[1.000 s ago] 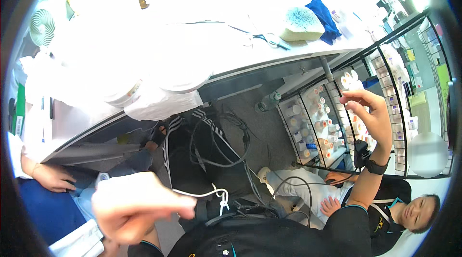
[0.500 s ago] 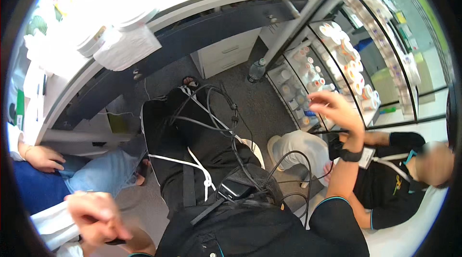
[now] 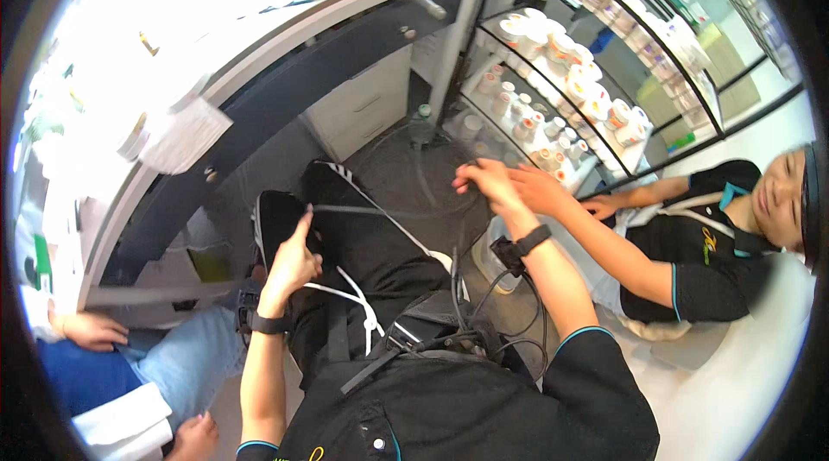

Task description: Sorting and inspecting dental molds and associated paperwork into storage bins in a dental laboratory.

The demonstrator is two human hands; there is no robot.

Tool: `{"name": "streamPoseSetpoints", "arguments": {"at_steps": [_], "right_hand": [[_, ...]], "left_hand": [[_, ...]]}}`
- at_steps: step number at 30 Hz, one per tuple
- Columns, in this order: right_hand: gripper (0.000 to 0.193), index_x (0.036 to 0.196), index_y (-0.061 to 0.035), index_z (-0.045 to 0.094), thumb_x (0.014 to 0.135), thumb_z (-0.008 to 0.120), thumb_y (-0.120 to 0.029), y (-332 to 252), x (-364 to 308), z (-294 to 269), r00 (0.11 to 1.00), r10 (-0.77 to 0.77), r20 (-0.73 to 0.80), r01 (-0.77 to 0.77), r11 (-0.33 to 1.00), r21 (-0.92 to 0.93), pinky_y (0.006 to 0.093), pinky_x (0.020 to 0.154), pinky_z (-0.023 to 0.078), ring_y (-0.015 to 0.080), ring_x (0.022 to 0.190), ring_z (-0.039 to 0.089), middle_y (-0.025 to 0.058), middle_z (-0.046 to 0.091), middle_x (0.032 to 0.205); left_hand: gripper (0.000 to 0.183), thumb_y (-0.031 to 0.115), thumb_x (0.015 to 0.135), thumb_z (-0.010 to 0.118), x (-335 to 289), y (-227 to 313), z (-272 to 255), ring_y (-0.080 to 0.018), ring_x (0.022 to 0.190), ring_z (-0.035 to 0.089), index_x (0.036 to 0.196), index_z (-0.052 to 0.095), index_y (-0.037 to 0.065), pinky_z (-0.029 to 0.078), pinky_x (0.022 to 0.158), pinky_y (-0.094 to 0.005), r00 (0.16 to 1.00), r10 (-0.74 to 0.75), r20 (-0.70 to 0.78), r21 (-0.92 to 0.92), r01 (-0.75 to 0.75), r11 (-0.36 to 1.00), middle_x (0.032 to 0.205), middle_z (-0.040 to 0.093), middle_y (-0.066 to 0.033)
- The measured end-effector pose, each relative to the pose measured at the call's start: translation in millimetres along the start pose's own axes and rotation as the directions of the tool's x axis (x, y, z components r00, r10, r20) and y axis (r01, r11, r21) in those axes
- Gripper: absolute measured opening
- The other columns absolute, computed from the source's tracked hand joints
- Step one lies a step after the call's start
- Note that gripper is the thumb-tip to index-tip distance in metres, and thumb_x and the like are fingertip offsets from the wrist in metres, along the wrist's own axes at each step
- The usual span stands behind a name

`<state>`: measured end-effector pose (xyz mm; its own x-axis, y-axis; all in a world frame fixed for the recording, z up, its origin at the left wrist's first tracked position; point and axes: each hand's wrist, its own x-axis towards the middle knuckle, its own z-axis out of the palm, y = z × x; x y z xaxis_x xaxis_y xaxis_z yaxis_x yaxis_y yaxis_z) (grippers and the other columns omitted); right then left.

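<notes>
My left hand (image 3: pixel 295 259) is over my left thigh, index finger stretched out and the others partly bent. Its fingertip is close to one end of a motion-blurred black cable loop (image 3: pixel 380 211); contact cannot be told. Over the floor to the right of my knees, my right hand (image 3: pixel 490 185) has its fingers closed around the cable, as far as the blur shows. A co-worker's hand (image 3: pixel 537 192) is right beside it, overlapping in view. More cable runs down to a black pouch (image 3: pixel 432 314) at my waist. Black straps circle both my wrists.
A white desk (image 3: pixel 259 47) with dark drawers curves along the left and front. A rack (image 3: pixel 561 90) holds several white bottles and jars. A plastic bottle (image 3: pixel 421 126) stands on the floor. One person in jeans (image 3: pixel 190 366) sits left; a co-worker in black (image 3: pixel 691 245) is at right.
My left hand has come from the lower left to my thigh. My right hand has moved left and down to the cable, which has shifted. The co-worker's arm has reached in; my view has turned.
</notes>
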<state>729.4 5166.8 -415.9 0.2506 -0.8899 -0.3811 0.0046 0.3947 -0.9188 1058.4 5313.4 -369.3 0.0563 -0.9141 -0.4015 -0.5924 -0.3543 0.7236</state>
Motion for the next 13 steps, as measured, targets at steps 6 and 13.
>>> {"name": "streamPoseSetpoints", "arguments": {"at_steps": [6, 13], "right_hand": [[0.038, 0.109, 0.0011, 0.052, 0.076, 0.059, -0.016, 27, -55, -102, 0.959, -0.222, -0.178, 0.124, 0.889, -0.441, 0.0278, 0.070, 0.047, 0.0183, 0.084, 0.058, 0.0093, 0.062, 0.095], [0.062, 0.105, -0.0129, 0.061, 0.068, 0.054, -0.062, -97, -113, -48, 0.967, 0.069, -0.244, -0.245, 0.005, -0.969, 0.0415, 0.072, 0.048, 0.0276, 0.077, 0.063, 0.0193, 0.063, 0.083]], "left_hand": [[0.047, -0.002, 0.070, 0.055, 28, 82, -5, -0.0203, 0.054, 0.060, 0.117, 0.049, 0.006, 0.048, 0.057, -0.0291, 0.918, 0.332, 0.216, 0.166, -0.370, 0.914, 0.061, 0.060, -0.0132], [0.025, 0.004, 0.074, 0.058, -20, 69, -23, -0.0179, 0.063, 0.063, 0.099, 0.061, 0.000, 0.048, 0.061, -0.0270, 0.880, 0.264, 0.396, -0.106, -0.242, 0.965, 0.072, 0.065, -0.0115]]}}
